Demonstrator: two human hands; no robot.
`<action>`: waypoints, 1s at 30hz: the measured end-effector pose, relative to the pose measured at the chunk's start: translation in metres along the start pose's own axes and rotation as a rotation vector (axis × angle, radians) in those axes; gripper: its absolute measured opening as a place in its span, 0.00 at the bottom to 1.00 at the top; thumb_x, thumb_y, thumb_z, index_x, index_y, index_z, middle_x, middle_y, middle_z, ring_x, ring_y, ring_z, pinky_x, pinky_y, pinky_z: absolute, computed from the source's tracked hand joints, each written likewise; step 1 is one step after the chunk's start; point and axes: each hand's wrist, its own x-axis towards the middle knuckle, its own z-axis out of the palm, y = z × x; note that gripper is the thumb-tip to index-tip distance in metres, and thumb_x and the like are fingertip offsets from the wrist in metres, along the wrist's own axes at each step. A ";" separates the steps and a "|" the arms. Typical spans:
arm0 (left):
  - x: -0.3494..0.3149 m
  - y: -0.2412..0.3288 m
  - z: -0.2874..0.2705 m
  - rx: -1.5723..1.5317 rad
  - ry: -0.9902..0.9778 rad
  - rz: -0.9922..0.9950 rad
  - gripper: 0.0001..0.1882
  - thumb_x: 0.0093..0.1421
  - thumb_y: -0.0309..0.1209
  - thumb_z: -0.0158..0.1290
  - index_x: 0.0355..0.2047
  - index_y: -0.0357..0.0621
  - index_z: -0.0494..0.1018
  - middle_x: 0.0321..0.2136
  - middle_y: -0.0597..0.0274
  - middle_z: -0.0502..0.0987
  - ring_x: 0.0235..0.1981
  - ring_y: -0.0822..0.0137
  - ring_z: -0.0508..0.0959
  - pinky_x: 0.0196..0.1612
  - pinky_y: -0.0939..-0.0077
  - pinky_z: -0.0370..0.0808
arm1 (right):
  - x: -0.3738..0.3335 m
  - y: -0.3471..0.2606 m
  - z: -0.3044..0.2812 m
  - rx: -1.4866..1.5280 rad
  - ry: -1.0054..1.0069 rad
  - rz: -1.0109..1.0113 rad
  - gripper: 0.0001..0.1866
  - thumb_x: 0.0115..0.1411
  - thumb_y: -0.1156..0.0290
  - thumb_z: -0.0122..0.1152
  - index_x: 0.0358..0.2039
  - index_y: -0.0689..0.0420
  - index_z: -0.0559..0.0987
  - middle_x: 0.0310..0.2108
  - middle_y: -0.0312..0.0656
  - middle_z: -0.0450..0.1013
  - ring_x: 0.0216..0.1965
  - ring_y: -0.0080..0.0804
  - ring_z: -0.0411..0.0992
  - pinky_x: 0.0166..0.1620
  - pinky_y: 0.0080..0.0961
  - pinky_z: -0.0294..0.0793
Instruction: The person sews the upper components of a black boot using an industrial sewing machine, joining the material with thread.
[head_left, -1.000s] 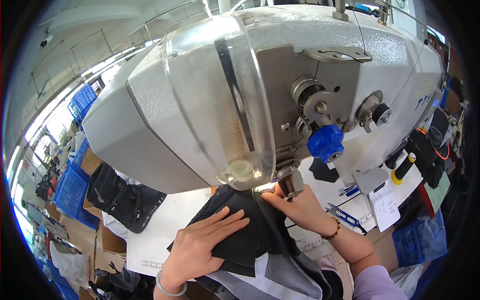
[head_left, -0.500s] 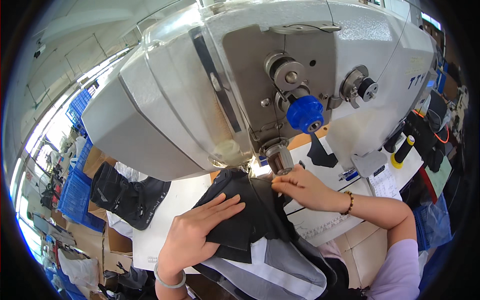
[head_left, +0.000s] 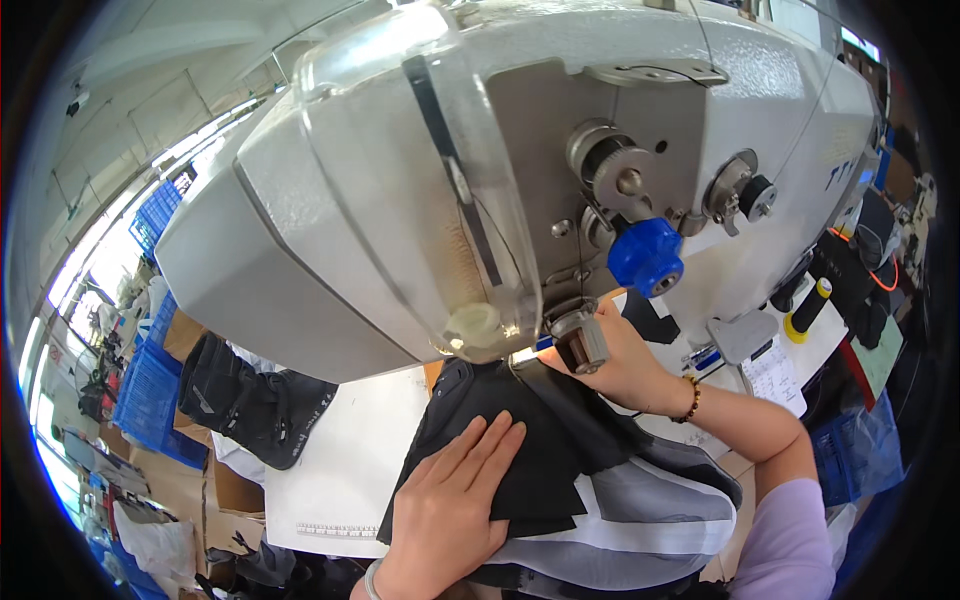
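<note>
My left hand (head_left: 450, 510) lies flat on a black fabric piece (head_left: 540, 450), its fingers stretched out and close together. The black piece is joined to, or lies over, grey material with a white strip (head_left: 660, 535), and the whole looks like a shoe or boot upper. Its far end runs under the head of a grey-white sewing machine (head_left: 300, 250). My right hand (head_left: 635, 360) reaches in beside the needle area. Its fingertips are hidden behind a metal cylinder part (head_left: 578, 340), so I cannot see what they touch.
A black boot (head_left: 260, 400) lies on the white table (head_left: 340, 490) at left. A blue knob (head_left: 645, 258) juts from the machine. Right of it stand a black-and-yellow thread cone (head_left: 808, 310) and a paper slip (head_left: 773, 378). Blue crates (head_left: 160, 390) stand far left.
The fabric has swung, its grey near end shifting right. My left hand has moved right and slightly down with it. My right hand has gone deeper behind the metal cylinder. The view has shifted slightly.
</note>
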 end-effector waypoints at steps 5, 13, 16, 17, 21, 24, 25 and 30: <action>0.011 -0.009 -0.002 -0.048 -0.041 0.026 0.36 0.30 0.19 0.47 0.47 0.48 0.70 0.48 0.62 0.71 0.50 0.63 0.71 0.46 0.72 0.72 | 0.000 0.003 -0.003 0.019 0.043 0.029 0.14 0.53 0.63 0.57 0.16 0.57 0.70 0.16 0.35 0.63 0.24 0.27 0.58 0.41 0.26 0.54; -0.007 -0.014 -0.003 -0.021 0.070 0.009 0.34 0.33 0.22 0.52 0.48 0.48 0.69 0.49 0.63 0.71 0.50 0.65 0.71 0.46 0.76 0.72 | 0.005 0.011 0.014 0.234 0.037 -0.047 0.10 0.48 0.64 0.58 0.25 0.58 0.73 0.23 0.43 0.67 0.29 0.40 0.62 0.38 0.33 0.59; -0.014 -0.024 0.004 -0.033 0.072 0.108 0.30 0.41 0.30 0.54 0.49 0.37 0.65 0.50 0.56 0.69 0.50 0.61 0.71 0.50 0.74 0.69 | -0.001 0.016 0.016 0.369 0.041 0.272 0.11 0.51 0.64 0.63 0.25 0.57 0.74 0.26 0.33 0.68 0.28 0.19 0.66 0.29 0.17 0.65; -0.015 -0.022 0.007 -0.046 0.097 0.088 0.29 0.43 0.31 0.53 0.49 0.36 0.65 0.50 0.54 0.69 0.50 0.60 0.71 0.50 0.73 0.69 | 0.000 0.016 0.013 0.460 0.029 0.310 0.14 0.49 0.61 0.65 0.27 0.58 0.75 0.27 0.30 0.68 0.29 0.13 0.65 0.29 0.13 0.64; -0.015 -0.015 0.022 0.001 0.169 0.119 0.26 0.49 0.30 0.47 0.49 0.31 0.64 0.50 0.49 0.68 0.49 0.59 0.71 0.49 0.72 0.69 | -0.003 0.008 -0.004 0.159 0.006 0.318 0.13 0.53 0.64 0.59 0.19 0.61 0.77 0.17 0.27 0.67 0.20 0.10 0.61 0.22 0.13 0.57; -0.017 -0.016 0.021 0.010 0.187 0.102 0.26 0.49 0.29 0.47 0.51 0.37 0.64 0.49 0.51 0.69 0.49 0.59 0.71 0.49 0.72 0.69 | -0.001 -0.009 -0.011 0.256 -0.154 0.392 0.14 0.55 0.62 0.59 0.24 0.61 0.77 0.22 0.30 0.71 0.24 0.11 0.64 0.27 0.13 0.62; -0.017 -0.013 0.011 -0.045 0.157 0.084 0.28 0.47 0.30 0.51 0.51 0.38 0.64 0.49 0.51 0.69 0.51 0.58 0.69 0.50 0.71 0.68 | 0.001 -0.010 -0.012 0.244 -0.189 0.363 0.13 0.56 0.63 0.57 0.24 0.61 0.77 0.23 0.30 0.71 0.25 0.11 0.64 0.27 0.13 0.63; -0.015 -0.015 0.006 -0.122 0.198 0.095 0.28 0.44 0.29 0.53 0.49 0.39 0.66 0.48 0.52 0.70 0.50 0.58 0.69 0.50 0.70 0.68 | 0.001 -0.024 -0.020 0.169 -0.276 0.350 0.15 0.57 0.61 0.56 0.26 0.61 0.77 0.22 0.30 0.70 0.24 0.13 0.63 0.28 0.14 0.63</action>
